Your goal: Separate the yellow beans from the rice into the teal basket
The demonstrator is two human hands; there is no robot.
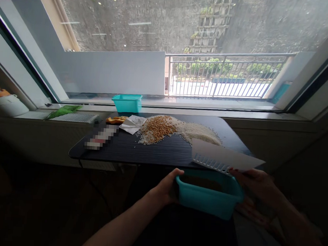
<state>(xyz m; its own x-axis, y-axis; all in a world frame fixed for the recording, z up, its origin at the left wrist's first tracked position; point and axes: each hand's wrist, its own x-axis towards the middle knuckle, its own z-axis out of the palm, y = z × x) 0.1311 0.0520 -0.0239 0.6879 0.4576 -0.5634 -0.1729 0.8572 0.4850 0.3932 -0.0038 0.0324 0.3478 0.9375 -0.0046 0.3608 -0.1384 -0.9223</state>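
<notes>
The left hand (167, 185) holds the blue-green tub (207, 198) by its left end; the tub sits just in front of the front edge of the table (150, 156), toward the right corner; the right hand (256, 182) pinches the white slotted sheet (229, 156) by the tub's back rim; it seems best to keep the tub flat and move the sheet gently, so nothing spills.

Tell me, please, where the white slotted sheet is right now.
The white slotted sheet is right of centre in the head view, in the right hand, just above the nearer teal bin.
</notes>
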